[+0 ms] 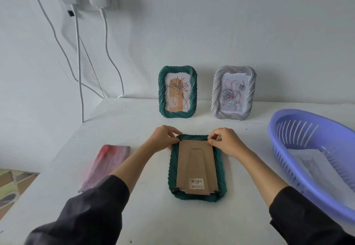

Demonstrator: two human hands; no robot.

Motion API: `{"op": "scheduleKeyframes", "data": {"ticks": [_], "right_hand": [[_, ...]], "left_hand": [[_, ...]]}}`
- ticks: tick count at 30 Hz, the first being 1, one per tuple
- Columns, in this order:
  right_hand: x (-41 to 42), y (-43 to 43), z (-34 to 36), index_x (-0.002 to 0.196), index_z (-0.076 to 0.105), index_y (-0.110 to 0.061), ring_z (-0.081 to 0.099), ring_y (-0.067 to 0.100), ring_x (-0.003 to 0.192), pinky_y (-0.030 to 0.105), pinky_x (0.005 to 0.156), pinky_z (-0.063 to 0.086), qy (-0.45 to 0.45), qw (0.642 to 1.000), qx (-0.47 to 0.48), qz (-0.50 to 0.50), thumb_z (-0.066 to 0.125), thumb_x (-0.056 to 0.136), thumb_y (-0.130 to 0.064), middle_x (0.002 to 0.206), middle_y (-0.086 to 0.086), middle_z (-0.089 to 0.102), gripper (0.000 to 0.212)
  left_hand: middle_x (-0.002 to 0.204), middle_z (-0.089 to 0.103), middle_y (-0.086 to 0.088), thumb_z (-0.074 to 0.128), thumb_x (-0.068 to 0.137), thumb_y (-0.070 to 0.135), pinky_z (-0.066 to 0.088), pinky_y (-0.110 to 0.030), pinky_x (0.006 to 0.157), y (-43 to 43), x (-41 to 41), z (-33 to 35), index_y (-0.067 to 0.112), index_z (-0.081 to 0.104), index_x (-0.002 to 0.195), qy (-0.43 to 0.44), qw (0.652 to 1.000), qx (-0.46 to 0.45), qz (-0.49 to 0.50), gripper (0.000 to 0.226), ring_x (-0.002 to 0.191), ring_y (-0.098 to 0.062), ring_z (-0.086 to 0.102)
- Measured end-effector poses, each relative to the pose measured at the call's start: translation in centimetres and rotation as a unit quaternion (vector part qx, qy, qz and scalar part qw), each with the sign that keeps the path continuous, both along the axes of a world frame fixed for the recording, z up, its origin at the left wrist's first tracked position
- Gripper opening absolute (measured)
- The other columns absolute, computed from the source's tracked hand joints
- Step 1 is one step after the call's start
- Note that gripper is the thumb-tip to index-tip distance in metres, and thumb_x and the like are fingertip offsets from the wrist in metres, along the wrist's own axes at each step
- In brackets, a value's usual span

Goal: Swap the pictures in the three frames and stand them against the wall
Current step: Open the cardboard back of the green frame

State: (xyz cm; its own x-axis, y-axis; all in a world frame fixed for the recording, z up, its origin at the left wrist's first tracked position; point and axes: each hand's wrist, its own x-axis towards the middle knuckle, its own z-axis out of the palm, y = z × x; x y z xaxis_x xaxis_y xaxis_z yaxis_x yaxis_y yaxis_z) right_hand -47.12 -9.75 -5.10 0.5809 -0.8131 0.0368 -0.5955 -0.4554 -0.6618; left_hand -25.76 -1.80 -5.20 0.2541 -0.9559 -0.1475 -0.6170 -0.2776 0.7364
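Dark sleeves reach over the white surface to a face-down green rope-edged frame; left hand and right hand fingers pinch its far-corner tabs, freeing the brown cardboard backing.

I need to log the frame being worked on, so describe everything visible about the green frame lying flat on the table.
The green frame lies face down on the white table, long side running away from the person. Its border is dark green with a twisted, rope-like ridge. A brown cardboard backing with a cut-out stand flap and a barcode sticker fills the back; small dark tabs show at the near corners. The left hand and right hand pinch its far corners.
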Motion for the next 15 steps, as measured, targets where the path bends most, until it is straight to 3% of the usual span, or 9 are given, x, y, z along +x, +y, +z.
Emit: {"op": "scheduleKeyframes", "data": {"ticks": [2,4,7,11,13,15], "right_hand": [[0.0,-0.2,0.0,0.085,0.068,-0.003,0.044,0.003,0.057,0.014,0.054,0.034,0.002,1.0,0.0,0.008,0.063,0.083,-0.009,0.069,-0.006,0.055,0.008],[0.1,-0.4,0.1,0.084,0.068,-0.002,0.045,0.003,0.057,0.014,0.053,0.035,0.009,1.0,-0.001,0.017,0.063,0.082,-0.009,0.068,-0.005,0.055,0.009],[0.2,-0.8,0.1,0.082,0.068,0.0,0.047,0.004,0.058,0.018,0.056,0.038,0.023,0.999,-0.002,0.026,0.063,0.082,-0.009,0.071,0.0,0.058,0.01],[0.4,-1.1,0.2,0.08,0.068,0.001,0.048,0.004,0.056,0.017,0.055,0.038,0.032,0.999,-0.008,0.032,0.063,0.081,-0.008,0.067,-0.001,0.06,0.01],[0.6,-1.1,0.2,0.079,0.067,0.002,0.048,0.003,0.056,0.016,0.054,0.037,0.032,0.999,-0.011,0.029,0.063,0.081,-0.008,0.066,-0.002,0.061,0.011],[0.8,-1.3,0.1,0.078,0.067,0.002,0.051,0.007,0.059,0.018,0.057,0.04,0.029,0.999,-0.013,0.025,0.063,0.081,-0.008,0.072,0.004,0.065,0.011]], "left_hand": [[0.086,0.063,-0.001,0.065,0.083,0.01,0.053,-0.014,0.054,-0.2,0.2,0.2,0.014,0.069,0.108,-0.001,1.0,-0.005,-0.007,0.026,0.064,-0.014,0.059],[0.086,0.064,0.002,0.067,0.082,0.012,0.052,-0.013,0.051,-0.3,0.3,0.3,0.013,0.071,0.1,0.004,1.0,-0.013,-0.01,0.019,0.069,-0.019,0.063],[0.087,0.071,-0.002,0.069,0.081,0.014,0.053,-0.021,0.064,-0.5,0.3,0.0,0.016,0.073,0.085,-0.011,0.999,-0.024,-0.025,0.007,0.076,-0.022,0.067],[0.086,0.073,-0.006,0.07,0.08,0.014,0.055,-0.027,0.075,-0.7,0.4,-0.2,0.009,0.075,0.087,-0.024,0.999,-0.037,-0.028,0.01,0.077,-0.019,0.067],[0.077,0.071,-0.007,0.069,0.08,0.015,0.055,-0.029,0.068,-0.9,0.2,-0.2,0.011,0.074,0.084,-0.037,0.998,-0.041,-0.028,0.008,0.07,-0.02,0.066],[0.06,0.063,-0.001,0.067,0.08,0.014,0.047,-0.021,0.054,-1.1,0.0,-0.2,0.015,0.071,0.078,-0.05,0.997,-0.044,-0.025,0.004,0.053,-0.011,0.056]]}}
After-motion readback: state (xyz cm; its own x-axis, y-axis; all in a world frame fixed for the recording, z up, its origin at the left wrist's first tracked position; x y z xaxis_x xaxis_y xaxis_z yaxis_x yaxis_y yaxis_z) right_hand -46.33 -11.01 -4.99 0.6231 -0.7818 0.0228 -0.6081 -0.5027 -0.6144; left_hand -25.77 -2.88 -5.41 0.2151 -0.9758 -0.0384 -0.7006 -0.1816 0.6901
